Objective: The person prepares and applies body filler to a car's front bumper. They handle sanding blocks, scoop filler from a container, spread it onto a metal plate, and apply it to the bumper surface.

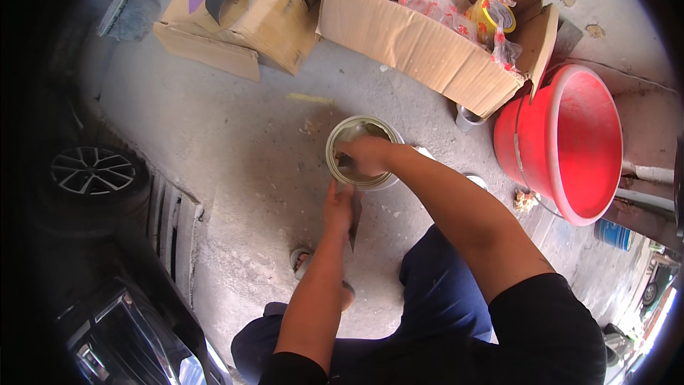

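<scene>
From where I watch, the relation that matters is right hand to can. The can [329, 151] stands on the floor [249, 171] with its round mouth facing up, and the right hand [367, 155] is over that mouth, fingers bent down inside the rim. It comes across from the right, so it is the nearer of the two hands. The left hand [340, 207] is just below the can's near edge, on the person's side; I cannot tell whether its fingertips touch the wall.

The can has no clear long axis from above, but the thin, dark flat piece [355, 219] at the left hand does: it runs from near the can back toward the person, narrowing to a point. The left hand seems closed around it. The right hand's fingers are drawn together near something dark within the mouth, but I can't make out whether they pinch it.

The can looks pale outside, with a ridged, light rim and a dull grey-olive inside. Beyond the hands lies an open cardboard box [413, 50]; off to their right I see a red bucket [507, 135].
</scene>
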### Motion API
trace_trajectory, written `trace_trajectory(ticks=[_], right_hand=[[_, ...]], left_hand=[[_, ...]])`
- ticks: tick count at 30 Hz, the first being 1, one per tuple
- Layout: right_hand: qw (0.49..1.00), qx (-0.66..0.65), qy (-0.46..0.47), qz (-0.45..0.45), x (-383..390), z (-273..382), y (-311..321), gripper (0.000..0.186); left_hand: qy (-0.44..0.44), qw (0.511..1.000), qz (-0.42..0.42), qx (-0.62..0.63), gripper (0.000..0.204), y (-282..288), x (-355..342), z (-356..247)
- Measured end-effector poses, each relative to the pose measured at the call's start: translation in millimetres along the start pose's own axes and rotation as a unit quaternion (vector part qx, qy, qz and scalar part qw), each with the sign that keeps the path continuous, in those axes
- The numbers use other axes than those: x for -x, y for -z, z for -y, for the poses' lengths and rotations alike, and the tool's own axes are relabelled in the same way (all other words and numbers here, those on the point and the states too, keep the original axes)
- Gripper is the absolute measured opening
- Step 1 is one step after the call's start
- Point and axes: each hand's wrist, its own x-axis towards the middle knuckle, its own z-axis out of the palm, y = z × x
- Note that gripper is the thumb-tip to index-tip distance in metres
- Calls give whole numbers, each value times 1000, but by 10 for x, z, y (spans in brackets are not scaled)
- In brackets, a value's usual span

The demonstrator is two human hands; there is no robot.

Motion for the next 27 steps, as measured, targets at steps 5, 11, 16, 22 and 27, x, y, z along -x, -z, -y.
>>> trace_trajectory(ticks=[5,11,16,22,27], right_hand=[[992,-84,32,-85,321,-57,146,48],[970,-150,-1,-189,814,50,256,46],[959,-164,40,-228,989,47,237,48],[938,-213,70,-265,1209,148,250,50],[918,-226,100,-309,1358,167,242,48]], left_hand=[[-3,1000,-2,-20,48,6,-3,-3],[-42,999,-13,-27,49,26,-59,91],[-57,995,-43,-65,47,15,-38,84],[-110,972,-125,-165,41,221,91,-35],[-145,938,-177,-261,42,340,291,-369]])
